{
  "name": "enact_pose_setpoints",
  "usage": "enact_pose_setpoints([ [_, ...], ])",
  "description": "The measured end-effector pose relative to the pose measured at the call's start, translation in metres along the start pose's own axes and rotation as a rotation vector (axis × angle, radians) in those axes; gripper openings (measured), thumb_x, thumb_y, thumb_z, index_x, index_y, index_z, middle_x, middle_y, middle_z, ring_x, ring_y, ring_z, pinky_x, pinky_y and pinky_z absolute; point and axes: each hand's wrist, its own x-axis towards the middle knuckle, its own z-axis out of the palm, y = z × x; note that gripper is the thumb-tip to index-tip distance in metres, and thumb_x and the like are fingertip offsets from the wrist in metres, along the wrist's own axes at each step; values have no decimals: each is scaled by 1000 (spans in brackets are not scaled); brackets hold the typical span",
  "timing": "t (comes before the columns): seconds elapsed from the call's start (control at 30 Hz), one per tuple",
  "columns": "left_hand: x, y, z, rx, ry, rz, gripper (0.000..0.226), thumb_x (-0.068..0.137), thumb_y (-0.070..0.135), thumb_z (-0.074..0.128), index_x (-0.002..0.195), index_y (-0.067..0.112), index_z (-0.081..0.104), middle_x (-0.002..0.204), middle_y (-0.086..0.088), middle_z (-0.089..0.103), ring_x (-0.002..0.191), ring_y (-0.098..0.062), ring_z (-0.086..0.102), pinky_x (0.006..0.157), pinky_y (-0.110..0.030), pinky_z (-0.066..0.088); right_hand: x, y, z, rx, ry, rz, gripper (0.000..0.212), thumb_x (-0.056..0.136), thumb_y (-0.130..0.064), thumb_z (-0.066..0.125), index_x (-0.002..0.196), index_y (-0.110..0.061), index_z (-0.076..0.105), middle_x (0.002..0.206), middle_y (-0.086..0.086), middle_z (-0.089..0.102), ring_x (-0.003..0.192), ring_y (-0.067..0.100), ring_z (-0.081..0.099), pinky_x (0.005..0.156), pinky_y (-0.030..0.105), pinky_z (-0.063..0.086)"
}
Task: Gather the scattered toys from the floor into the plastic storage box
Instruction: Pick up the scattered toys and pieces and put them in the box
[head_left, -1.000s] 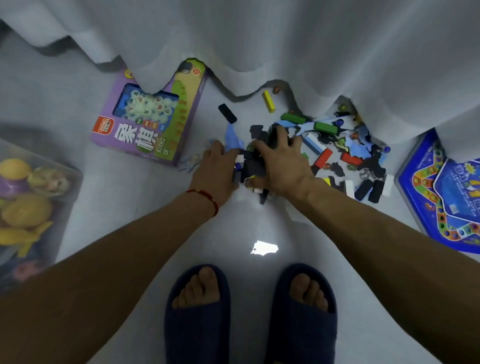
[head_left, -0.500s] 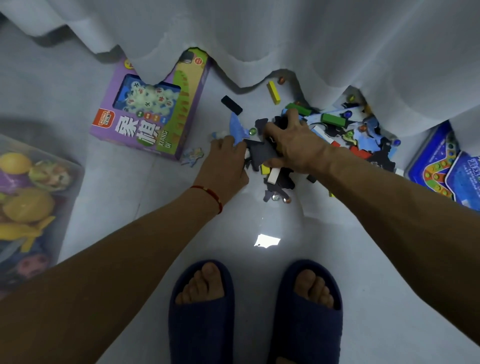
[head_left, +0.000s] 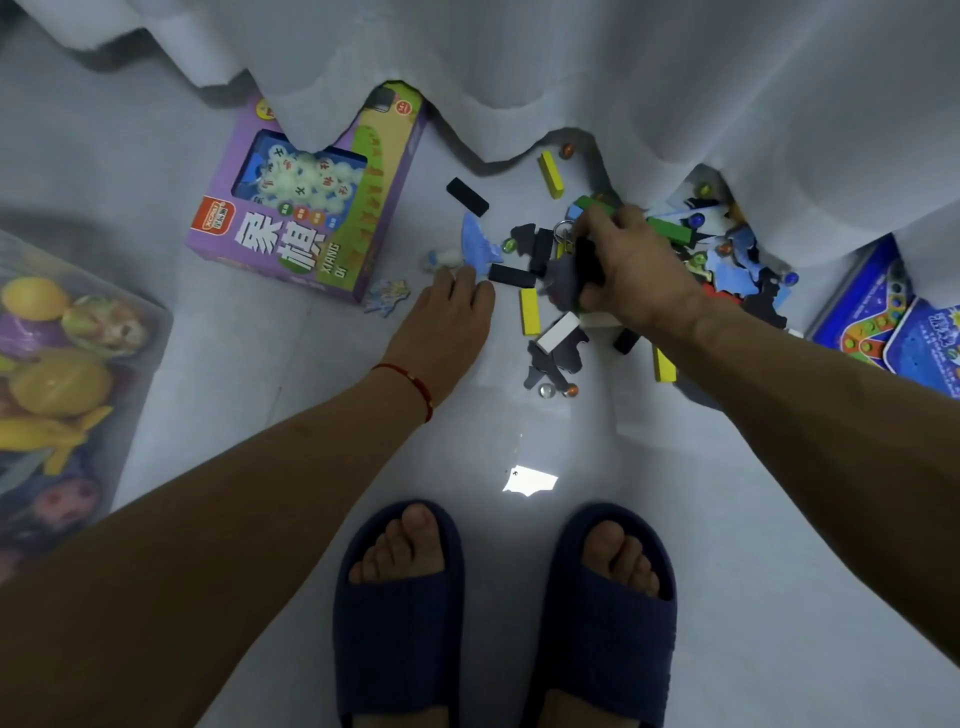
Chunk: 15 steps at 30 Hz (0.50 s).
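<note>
Your right hand (head_left: 631, 273) is curled around a clump of dark pieces (head_left: 566, 278), gripping them just above the toy pile (head_left: 727, 260). Your left hand (head_left: 444, 325) lies flat with straight fingers, its tips touching a black block (head_left: 511, 275) and near a blue piece (head_left: 478, 244). A red cord (head_left: 410, 376) circles that wrist. Below the right hand lie a yellow block (head_left: 530, 310), a white block (head_left: 557, 332) and two marbles (head_left: 558, 391). The pile runs under a white curtain (head_left: 675, 78). A purple box (head_left: 311, 208) sits left of it, a blue game board (head_left: 883, 322) right. The storage box (head_left: 150, 332), holding toy fruit, stands at far left, well apart. Your slippers (head_left: 400, 623) are nearest you.
</note>
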Motion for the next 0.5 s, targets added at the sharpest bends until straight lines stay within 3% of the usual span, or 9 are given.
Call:
enact_pose_setpoints([
  [0.13,-3,-3,-10,-197,139,-114,40,72,-14,58,111,-3,59,104,-24,63,87,-38,59,77,-45,53,-18,16,-7,251,158,64,59,72,-21,84,121,-14,51,116,14,55,97,31,58,76,33,47],
  [0.2,-7,0,-23,-395,224,-204,42,72,-18,57,111,-4,59,103,-25,62,85,-38,57,77,-45,51,-32,16,-16,403,224,121,56,73,-24,85,117,-17,51,110,6,61,90,26,64,70,35,55],
  [0.27,-14,6,-39,-680,335,-362,36,81,-13,54,116,-4,59,105,-21,62,93,-28,58,86,-36,50,-47,6,-29,651,251,219,57,72,-22,87,117,-17,53,102,-2,65,81,17,69,63,31,59],
  [0.33,-24,10,-65,-1028,364,-646,21,92,-2,52,110,4,61,98,-6,63,86,-6,57,84,-20,50,-59,-8,-41,909,221,283,58,71,-18,88,118,-15,55,92,1,68,66,11,69,57,23,56],
  [0.37,-29,10,-80,-1217,352,-787,13,93,0,54,101,9,60,91,-1,62,77,-3,57,79,-21,53,-63,-15,-46,1004,193,294,55,72,-15,86,118,-15,56,88,4,70,64,13,67,58,23,55],
  [0.43,-40,7,-112,-1549,373,-984,11,90,0,60,89,11,58,82,-1,61,72,-6,61,74,-25,55,-67,-37,-53,1144,132,260,47,74,-10,84,113,-17,61,94,11,74,73,23,65,63,27,54],
  [0.5,-58,-5,-142,-1747,461,-1045,13,81,7,67,91,6,59,83,-4,64,79,-15,64,81,-32,57,-67,-69,-59,1247,39,205,47,70,-8,84,109,-17,61,98,16,72,75,25,63,59,26,51],
])
